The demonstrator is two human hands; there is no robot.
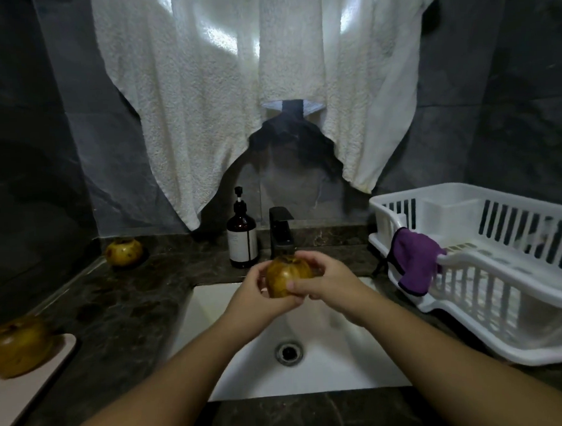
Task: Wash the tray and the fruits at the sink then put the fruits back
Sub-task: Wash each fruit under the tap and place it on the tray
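Over the white sink [344, 364], just below the black faucet [281, 232], I hold a yellow-brown spotted fruit [284, 275] in both hands. My left hand [260, 294] cups it from the left and beneath. My right hand [324, 280] wraps it from the right, thumb across its front. A second fruit [123, 251] sits on the dark counter at the back left. A third fruit [16, 345] lies on the pale pink tray [39, 381] at the left edge. No water stream is visible.
A brown soap pump bottle [241, 238] stands left of the faucet. A white dish rack [488, 268] with a purple cloth [415, 260] over its rim fills the right counter. White towels [236, 102] hang on the wall above.
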